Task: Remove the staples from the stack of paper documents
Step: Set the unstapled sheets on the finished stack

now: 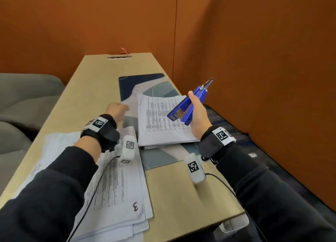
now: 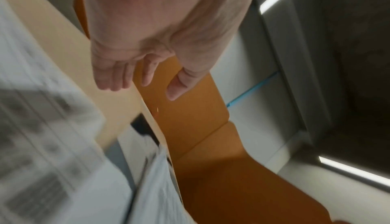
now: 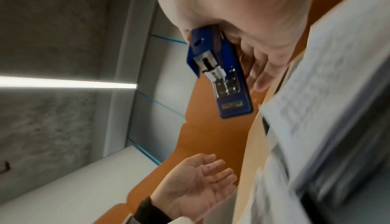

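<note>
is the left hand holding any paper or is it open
Open and holding nothing: the left hand shows straight, relaxed fingers with its palm bare in both wrist views, hanging above the papers on the table.

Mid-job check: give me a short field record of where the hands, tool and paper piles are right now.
right hand: grips the blue stapler, raised off the table, metal tip pointing up and away
left hand: open, holds nothing, fingers relaxed, above the table between the piles
far pile: stack of printed sheets lying partly on the desk mat
near pile: loose fanned sheets under the left forearm, top one marked 3
table: light wood
staples: none can be made out
</note>
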A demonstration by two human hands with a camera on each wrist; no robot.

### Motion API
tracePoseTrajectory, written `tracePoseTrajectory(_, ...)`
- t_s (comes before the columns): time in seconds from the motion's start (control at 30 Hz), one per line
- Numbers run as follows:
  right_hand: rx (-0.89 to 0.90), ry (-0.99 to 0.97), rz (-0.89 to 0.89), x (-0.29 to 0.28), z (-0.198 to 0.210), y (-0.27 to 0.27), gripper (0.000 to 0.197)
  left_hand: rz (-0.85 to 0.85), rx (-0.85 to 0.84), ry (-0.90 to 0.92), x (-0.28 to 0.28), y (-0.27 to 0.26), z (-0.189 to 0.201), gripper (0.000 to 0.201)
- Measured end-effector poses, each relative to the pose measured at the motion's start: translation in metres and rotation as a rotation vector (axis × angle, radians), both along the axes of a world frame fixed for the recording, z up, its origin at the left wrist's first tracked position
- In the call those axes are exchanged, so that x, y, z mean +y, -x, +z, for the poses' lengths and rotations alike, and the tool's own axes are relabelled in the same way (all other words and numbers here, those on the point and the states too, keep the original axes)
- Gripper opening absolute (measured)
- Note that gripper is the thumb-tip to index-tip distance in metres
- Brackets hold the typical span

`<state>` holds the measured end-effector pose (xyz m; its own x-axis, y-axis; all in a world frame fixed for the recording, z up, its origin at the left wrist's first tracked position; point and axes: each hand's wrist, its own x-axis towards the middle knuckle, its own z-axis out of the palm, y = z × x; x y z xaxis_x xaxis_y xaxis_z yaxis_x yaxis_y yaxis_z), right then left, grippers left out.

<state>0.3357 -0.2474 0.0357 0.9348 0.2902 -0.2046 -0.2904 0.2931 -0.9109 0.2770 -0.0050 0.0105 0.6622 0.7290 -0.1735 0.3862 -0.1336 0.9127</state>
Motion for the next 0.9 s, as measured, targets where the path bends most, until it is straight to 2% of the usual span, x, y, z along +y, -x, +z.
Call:
tracePoseTrajectory(0.1, 0.100, -0.108, 0.242, 0.044, -0.017, 0.039, 0.021, 0.119, -0.065, 0.000, 0.032, 0.069, 0.000, 0.022)
tracePoseTrajectory(0.17, 0.190, -0.122, 0.404, 0.073, -0.032, 0.067, 0.026, 0.248, 0.011, -0.090, 0.056, 0.115, -0.004, 0.031)
tracePoseTrajectory(0.2, 0.237, -0.123, 0.461, 0.085, -0.038, 0.081, 0.028, 0.275, 0.099, -0.136, 0.062, 0.136, -0.006, 0.043)
tracePoseTrajectory(0.27, 0.292, -0.116, 0.498, 0.103, -0.050, 0.103, 0.027, 0.213, 0.249, -0.168, 0.065, 0.167, -0.015, 0.056)
tracePoseTrajectory(0.33, 0.267, -0.091, 0.473, 0.115, -0.061, 0.114, 0.021, 0.083, 0.314, -0.182, 0.065, 0.181, -0.025, 0.059)
tracePoseTrajectory(0.43, 0.192, -0.059, 0.478, 0.116, -0.072, 0.113, 0.021, 0.011, 0.168, -0.186, 0.056, 0.186, -0.029, 0.069)
tracePoseTrajectory(0.5, 0.180, -0.051, 0.519, 0.115, -0.075, 0.112, 0.024, 0.073, 0.040, -0.193, 0.056, 0.190, -0.030, 0.076)
tracePoseTrajectory(0.57, 0.203, -0.089, 0.549, 0.112, -0.076, 0.110, 0.022, 0.137, 0.030, -0.187, 0.060, 0.194, -0.031, 0.078)
tracePoseTrajectory(0.63, 0.229, -0.149, 0.573, 0.109, -0.078, 0.106, 0.023, 0.091, 0.055, -0.042, 0.063, 0.200, -0.031, 0.070)
tracePoseTrajectory(0.73, 0.208, -0.177, 0.602, 0.106, -0.080, 0.104, 0.025, -0.109, -0.022, 0.291, 0.055, 0.214, -0.021, 0.030)
tracePoseTrajectory(0.8, 0.190, -0.162, 0.605, 0.107, -0.082, 0.103, 0.022, -0.175, -0.027, 0.379, 0.051, 0.219, -0.020, 0.026)
tracePoseTrajectory(0.9, 0.145, -0.123, 0.595, 0.107, -0.079, 0.106, 0.015, -0.128, -0.154, 0.374, 0.050, 0.222, -0.025, 0.033)
